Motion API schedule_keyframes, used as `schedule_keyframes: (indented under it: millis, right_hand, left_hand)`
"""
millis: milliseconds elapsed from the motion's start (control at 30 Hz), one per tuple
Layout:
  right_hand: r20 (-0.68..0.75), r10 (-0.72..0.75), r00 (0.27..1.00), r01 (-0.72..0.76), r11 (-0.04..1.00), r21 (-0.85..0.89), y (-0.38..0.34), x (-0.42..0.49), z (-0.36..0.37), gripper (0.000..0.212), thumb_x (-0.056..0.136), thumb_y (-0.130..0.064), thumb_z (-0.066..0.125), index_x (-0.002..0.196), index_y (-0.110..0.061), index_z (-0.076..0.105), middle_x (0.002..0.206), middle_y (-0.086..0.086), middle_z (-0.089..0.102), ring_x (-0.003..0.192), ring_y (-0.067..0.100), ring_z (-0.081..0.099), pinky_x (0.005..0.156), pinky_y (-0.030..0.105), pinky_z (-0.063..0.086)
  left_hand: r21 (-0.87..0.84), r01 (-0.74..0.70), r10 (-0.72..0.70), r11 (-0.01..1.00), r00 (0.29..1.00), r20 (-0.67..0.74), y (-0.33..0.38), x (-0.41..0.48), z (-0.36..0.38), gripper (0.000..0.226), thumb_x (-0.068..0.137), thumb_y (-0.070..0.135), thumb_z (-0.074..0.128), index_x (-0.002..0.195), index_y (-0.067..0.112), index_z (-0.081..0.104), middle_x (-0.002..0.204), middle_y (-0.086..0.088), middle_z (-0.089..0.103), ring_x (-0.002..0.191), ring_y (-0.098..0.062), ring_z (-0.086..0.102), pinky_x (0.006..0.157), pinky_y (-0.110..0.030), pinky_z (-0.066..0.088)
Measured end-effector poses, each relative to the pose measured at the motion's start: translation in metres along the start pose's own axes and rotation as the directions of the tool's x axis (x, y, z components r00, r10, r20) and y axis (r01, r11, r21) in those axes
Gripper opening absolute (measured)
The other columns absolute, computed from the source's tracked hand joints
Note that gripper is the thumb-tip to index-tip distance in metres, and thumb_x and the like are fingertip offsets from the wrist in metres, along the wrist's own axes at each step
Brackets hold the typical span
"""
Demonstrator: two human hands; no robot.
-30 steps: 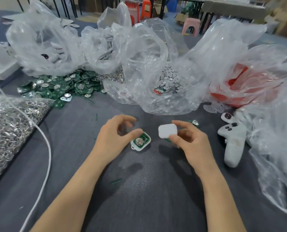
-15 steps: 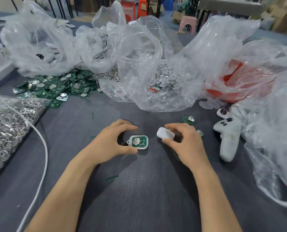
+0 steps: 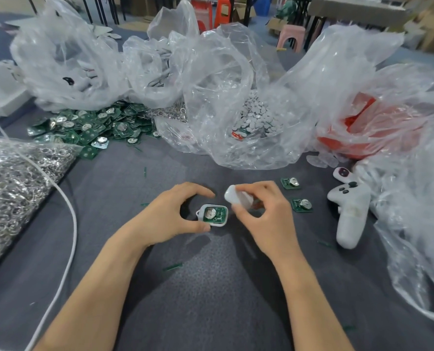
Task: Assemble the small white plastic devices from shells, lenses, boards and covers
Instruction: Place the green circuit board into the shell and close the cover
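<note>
A grey tabletop (image 3: 210,287) seen from above, with both forearms reaching in from the near edge. At the left edge lies a clear bag of metal rings (image 3: 13,188), and a white cable (image 3: 69,211) curves across it toward the near left corner. Beyond it, toward the far left, is a pile of green boards (image 3: 89,127). Crumpled clear plastic bags (image 3: 210,97) crowd the far side.

At the centre, the left hand (image 3: 170,214) curls its thumb and forefinger around a white shell (image 3: 214,215) that lies flat on the tabletop. A green board (image 3: 212,214) sits inside the shell. The thumb tip touches the shell's near rim; whether the forefinger touches it is hard to tell. Just right of the shell and slightly above it, the right hand (image 3: 266,219) pinches a tilted white cover (image 3: 237,198) between thumb and fingers.

Further right lie two loose boards (image 3: 302,205), then a white controller (image 3: 350,214) near the right edge.
</note>
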State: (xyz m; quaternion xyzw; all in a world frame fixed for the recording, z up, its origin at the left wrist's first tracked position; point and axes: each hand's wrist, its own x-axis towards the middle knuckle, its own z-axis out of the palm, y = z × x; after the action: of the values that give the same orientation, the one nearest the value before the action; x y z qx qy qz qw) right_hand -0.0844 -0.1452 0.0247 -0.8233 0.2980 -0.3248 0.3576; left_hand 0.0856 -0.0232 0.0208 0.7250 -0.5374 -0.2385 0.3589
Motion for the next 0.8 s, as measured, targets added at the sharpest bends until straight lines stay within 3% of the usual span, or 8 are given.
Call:
schedule_keyframes:
  millis: [167, 267, 467, 800]
  right_hand:
    - [0.081, -0.026, 0.996, 0.045, 0.969, -0.241, 0.006, -0.004, 0.005, 0.028, 0.078, -0.008, 0.071, 0.103, -0.02, 0.072, 0.107, -0.004, 0.052, 0.101, 0.016, 0.044, 0.088, 0.022, 0.039]
    - [0.062, -0.088, 0.994, 0.095, 0.987, -0.128, 0.001, -0.006, 0.008, 0.025, 0.077, -0.013, 0.075, 0.099, -0.024, 0.073, 0.116, -0.006, 0.054, 0.112, 0.014, 0.042, 0.098, 0.03, 0.038]
    - [0.16, -0.106, 0.981, 0.131, 0.98, -0.152, -0.003, -0.007, 0.018, 0.016, 0.075, -0.025, 0.079, 0.089, -0.021, 0.075, 0.112, -0.006, 0.058, 0.115, 0.013, 0.04, 0.099, 0.04, 0.037]
    - [0.156, -0.123, 0.98, 0.146, 0.979, -0.141, -0.004, -0.006, 0.022, 0.016, 0.073, -0.018, 0.081, 0.086, -0.012, 0.075, 0.101, -0.002, 0.063, 0.11, 0.016, 0.044, 0.097, 0.036, 0.039]
  left_hand:
    - [0.126, -0.034, 0.032, 0.991, 0.999, 0.019, -0.001, 0.001, 0.003, 0.054, 0.071, 0.027, 0.084, 0.119, 0.03, 0.059, 0.125, 0.015, 0.05, 0.12, -0.003, 0.046, 0.102, -0.02, 0.034]
    - [0.169, -0.059, 0.062, 0.984, 0.998, -0.012, -0.002, 0.001, 0.007, 0.045, 0.072, 0.031, 0.082, 0.112, 0.029, 0.063, 0.124, 0.016, 0.048, 0.119, -0.003, 0.044, 0.098, -0.012, 0.03]
    - [0.219, -0.106, 0.119, 0.97, 0.992, -0.049, 0.002, 0.001, 0.012, 0.039, 0.072, 0.043, 0.077, 0.104, 0.028, 0.063, 0.12, 0.017, 0.049, 0.115, -0.007, 0.044, 0.099, -0.035, 0.038]
    - [0.258, -0.085, 0.101, 0.962, 0.994, -0.048, 0.003, 0.001, 0.015, 0.041, 0.071, 0.047, 0.077, 0.104, 0.028, 0.061, 0.124, 0.015, 0.05, 0.116, -0.005, 0.041, 0.097, -0.031, 0.033]
